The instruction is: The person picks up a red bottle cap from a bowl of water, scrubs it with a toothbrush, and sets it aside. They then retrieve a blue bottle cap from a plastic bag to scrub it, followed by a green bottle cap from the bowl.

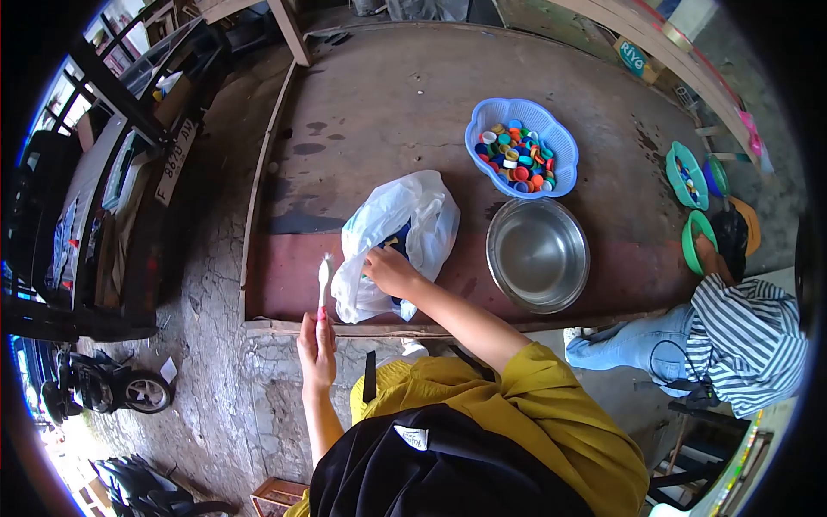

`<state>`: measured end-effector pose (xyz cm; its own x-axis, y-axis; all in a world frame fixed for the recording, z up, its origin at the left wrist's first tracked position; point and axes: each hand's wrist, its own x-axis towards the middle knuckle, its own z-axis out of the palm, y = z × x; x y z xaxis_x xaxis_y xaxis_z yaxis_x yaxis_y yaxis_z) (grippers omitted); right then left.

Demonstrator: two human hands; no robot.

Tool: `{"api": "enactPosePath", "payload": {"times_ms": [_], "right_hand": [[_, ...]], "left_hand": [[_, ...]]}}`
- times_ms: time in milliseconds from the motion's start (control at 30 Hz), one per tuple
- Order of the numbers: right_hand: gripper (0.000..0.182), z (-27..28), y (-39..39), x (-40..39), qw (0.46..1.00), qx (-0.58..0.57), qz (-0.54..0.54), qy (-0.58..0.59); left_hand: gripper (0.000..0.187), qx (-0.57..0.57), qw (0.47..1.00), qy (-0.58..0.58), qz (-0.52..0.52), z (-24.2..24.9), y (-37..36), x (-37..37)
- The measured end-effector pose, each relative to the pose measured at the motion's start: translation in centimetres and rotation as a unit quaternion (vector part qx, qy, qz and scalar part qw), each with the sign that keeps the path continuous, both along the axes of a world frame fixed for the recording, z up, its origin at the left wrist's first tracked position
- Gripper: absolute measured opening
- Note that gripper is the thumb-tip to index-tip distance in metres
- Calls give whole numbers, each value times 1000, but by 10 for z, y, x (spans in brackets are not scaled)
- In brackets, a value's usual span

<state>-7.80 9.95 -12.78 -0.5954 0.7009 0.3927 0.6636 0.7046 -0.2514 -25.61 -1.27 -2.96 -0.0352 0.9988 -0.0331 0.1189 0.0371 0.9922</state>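
Note:
My left hand is closed around the pink handle of a white toothbrush, held upright at the table's front edge. My right hand reaches into the mouth of a white plastic bag; its fingertips are hidden, and dark blue items show inside the bag. Right of the bag sits a round metal bowl, which seems to hold clear water. Behind the bowl, a blue scalloped basket holds several colourful bottle caps.
On the right, a person in a striped shirt has a hand at a green bowl. Nearby stand a green basket of caps and a dark blue container. The wooden table's raised edge runs along the left.

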Motion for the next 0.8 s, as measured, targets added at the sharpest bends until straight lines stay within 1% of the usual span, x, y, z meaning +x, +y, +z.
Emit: {"api": "enactPosePath", "payload": {"times_ms": [100, 133, 233, 267, 367, 400, 500, 533, 567, 600, 633, 667, 700, 733, 767, 800], "right_hand": [[8, -6, 3, 15, 994, -104, -1, 33], [12, 12, -1, 22, 988, -146, -28, 45], [15, 33, -7, 40, 971, -194, -50, 132], [16, 40, -11, 46, 969, -197, -65, 134], [15, 44, -31, 63, 950, -170, -81, 250], [17, 50, -41, 72, 950, -150, -94, 258], [14, 60, -71, 107, 920, -126, -147, 341], [15, 67, -81, 124, 916, -107, -178, 343], [16, 76, -88, 143, 922, -52, -212, 318], [19, 80, -97, 161, 900, -58, -263, 341], [25, 81, -102, 180, 889, -26, -304, 340], [36, 75, -107, 202, 889, -3, -344, 303], [45, 70, -114, 221, 883, -5, -394, 254], [48, 65, -118, 236, 870, -22, -415, 265], [50, 60, -120, 248, 857, -39, -434, 276], [49, 55, -120, 259, 855, -74, -422, 294]], "left_hand": [[23, 10, 1000, -14, -11, 2, 9, 13], [23, 1, 999, -19, -28, 4, 10, 14], [22, -4, 999, -23, -35, 3, 15, 21], [23, 0, 999, -22, -38, 4, 16, 25], [23, -14, 999, -39, -34, 8, 20, 37], [24, -25, 995, -87, -47, 9, 23, 42], [23, -6, 993, -80, -84, 6, 29, 62], [22, -4, 992, -73, -103, 7, 31, 71], [22, -3, 990, -66, -122, 9, 33, 81], [22, -21, 990, -60, -130, 15, 34, 93], [21, -19, 989, -47, -141, 13, 34, 103], [21, -30, 986, -50, -158, 10, 35, 112], [21, -41, 982, -53, -175, 8, 36, 120], [21, -29, 982, -14, -185, 10, 36, 131], [22, -55, 977, 9, -205, 12, 35, 140], [22, -44, 972, 38, -230, 18, 33, 153]]}}
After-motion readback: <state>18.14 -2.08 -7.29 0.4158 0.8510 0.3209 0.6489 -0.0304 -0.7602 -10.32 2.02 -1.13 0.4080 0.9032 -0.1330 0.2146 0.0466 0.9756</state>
